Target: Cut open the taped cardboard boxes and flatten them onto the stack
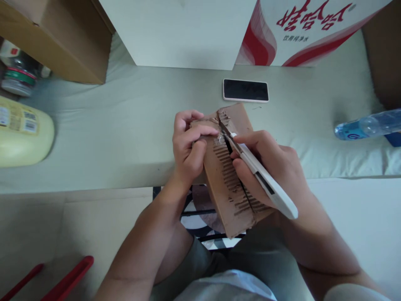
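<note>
A small brown cardboard box [216, 179], its top torn to bare ribs along a dark seam, lies tilted over the near edge of the covered table. My left hand [191, 146] grips its upper left corner, fingers curled over the top. In my right hand [272, 163] is a white utility knife [266, 184], held with fingers wrapped round the handle. The blade points up and left and touches the seam near the box's far end, close to my left fingertips. My right fingers partly hide the seam.
Behind the box lies a phone [246, 90] on the pale green cloth [140, 108]. A white carton [188, 33] stands at the back. A plastic bottle [369, 125] is at right, a yellow container [25, 131] at left, beside a brown carton [75, 42].
</note>
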Motion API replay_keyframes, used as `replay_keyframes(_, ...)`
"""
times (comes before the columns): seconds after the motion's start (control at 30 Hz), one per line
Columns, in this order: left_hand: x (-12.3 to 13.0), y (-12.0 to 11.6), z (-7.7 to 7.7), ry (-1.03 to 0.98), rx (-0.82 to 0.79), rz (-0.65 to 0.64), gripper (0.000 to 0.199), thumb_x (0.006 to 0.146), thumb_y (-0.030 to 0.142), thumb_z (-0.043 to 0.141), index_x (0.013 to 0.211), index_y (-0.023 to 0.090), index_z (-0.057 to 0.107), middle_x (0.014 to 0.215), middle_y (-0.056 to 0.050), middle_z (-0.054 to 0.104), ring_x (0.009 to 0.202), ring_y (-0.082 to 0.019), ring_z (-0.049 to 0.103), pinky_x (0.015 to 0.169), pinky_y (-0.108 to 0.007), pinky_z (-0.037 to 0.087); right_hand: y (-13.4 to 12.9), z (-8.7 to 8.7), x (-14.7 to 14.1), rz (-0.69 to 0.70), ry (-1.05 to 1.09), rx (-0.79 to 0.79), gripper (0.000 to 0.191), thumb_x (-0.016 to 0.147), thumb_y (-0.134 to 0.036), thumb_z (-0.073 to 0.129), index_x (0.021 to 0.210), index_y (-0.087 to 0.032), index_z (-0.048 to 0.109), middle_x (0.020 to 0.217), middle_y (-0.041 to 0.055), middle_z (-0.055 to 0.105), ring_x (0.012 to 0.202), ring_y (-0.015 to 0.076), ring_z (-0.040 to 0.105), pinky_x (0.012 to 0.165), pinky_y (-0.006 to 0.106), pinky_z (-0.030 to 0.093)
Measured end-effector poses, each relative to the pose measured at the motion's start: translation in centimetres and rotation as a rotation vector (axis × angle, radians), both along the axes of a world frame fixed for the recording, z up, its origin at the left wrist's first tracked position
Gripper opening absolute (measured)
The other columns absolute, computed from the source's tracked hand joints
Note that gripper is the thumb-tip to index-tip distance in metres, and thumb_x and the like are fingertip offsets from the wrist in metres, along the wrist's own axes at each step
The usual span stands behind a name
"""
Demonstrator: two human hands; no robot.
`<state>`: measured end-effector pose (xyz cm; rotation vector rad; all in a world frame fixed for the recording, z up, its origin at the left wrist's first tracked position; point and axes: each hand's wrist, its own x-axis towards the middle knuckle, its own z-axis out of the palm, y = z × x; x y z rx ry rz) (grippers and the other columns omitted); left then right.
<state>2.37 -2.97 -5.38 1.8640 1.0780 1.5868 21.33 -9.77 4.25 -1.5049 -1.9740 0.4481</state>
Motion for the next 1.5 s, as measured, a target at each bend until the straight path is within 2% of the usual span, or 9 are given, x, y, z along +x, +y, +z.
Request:
replay_keyframes(0.13,0.0,0.1,-0.1,-0.019,0.030,-0.015,0.054,0.108,0.064,0.049,0.095,0.023,0.082,0.123,-0.012,0.065,0.123,-0.031,0.068,0.110,-0.050,0.058,0.2,0.4,0.0,0.027,-0.007,-0.014,0.021,0.096,-0.033,0.064,0.115,-0.026,0.069,0.081,0.0011,0.081,0.063,0.0201,0.074,0.058,0.028,0.052)
replay_keyframes(0.4,0.0,0.0,0.1,-0.018,-0.002,-0.015,0.054,0.107,0.066,0.050,0.094,0.024,0.082,0.122,-0.011,0.067,0.124,-0.031,0.068,0.113,-0.050,0.057,-0.3,-0.3,0.1,0.001,0.017,0.032,0.020,0.097,-0.032,0.064,0.116,-0.027,0.070,0.081,-0.0002,0.080,0.058,0.0160,0.069,0.057,0.025,0.051)
replay_keyframes(0.63,0.1,0.0,0.0,-0.024,-0.002,-0.006,0.055,0.106,0.067,0.051,0.091,0.023,0.080,0.121,-0.012,0.067,0.125,-0.033,0.069,0.114,-0.051,0.056,0.1,0.7,0.0,0.022,-0.029,0.001,0.018,0.096,-0.032,0.065,0.112,-0.028,0.070,0.081,0.0012,0.079,0.059,0.0181,0.069,0.057,0.027,0.050)
replay_keyframes(0.87,0.3,-0.1,0.0,0.007,0.012,0.041,0.059,0.107,0.067,0.046,0.092,0.021,0.080,0.121,-0.013,0.067,0.125,-0.033,0.069,0.112,-0.050,0.056,0.1,0.5,0.0,0.031,-0.043,0.030,0.019,0.095,-0.031,0.064,0.113,-0.027,0.071,0.083,0.0019,0.080,0.060,0.0185,0.069,0.058,0.027,0.050)
replay_keyframes(1.07,0.6,0.0,-0.1,-0.019,0.023,0.031,0.058,0.109,0.065,0.045,0.091,0.023,0.081,0.120,-0.012,0.066,0.124,-0.033,0.067,0.113,-0.054,0.056,-0.2,0.4,0.0,-0.009,-0.044,0.045,0.018,0.093,-0.031,0.065,0.110,-0.028,0.072,0.077,0.0005,0.077,0.058,0.0169,0.065,0.057,0.026,0.051)
replay_keyframes(1.37,0.4,0.1,-0.2,-0.024,-0.021,0.032,0.058,0.106,0.069,0.046,0.091,0.024,0.079,0.120,-0.012,0.065,0.125,-0.033,0.066,0.115,-0.052,0.055,0.3,0.4,0.1,0.043,-0.067,0.048,0.020,0.094,-0.028,0.066,0.112,-0.027,0.072,0.085,0.0021,0.079,0.062,0.0179,0.069,0.057,0.026,0.049)
replay_keyframes(1.5,0.3,0.1,-0.1,-0.040,0.005,-0.009,0.055,0.107,0.066,0.048,0.092,0.024,0.080,0.117,-0.012,0.068,0.124,-0.033,0.068,0.114,-0.053,0.055,0.2,0.3,0.0,0.032,-0.048,0.037,0.020,0.095,-0.030,0.064,0.113,-0.028,0.072,0.087,0.0023,0.079,0.065,0.0186,0.069,0.060,0.027,0.050)
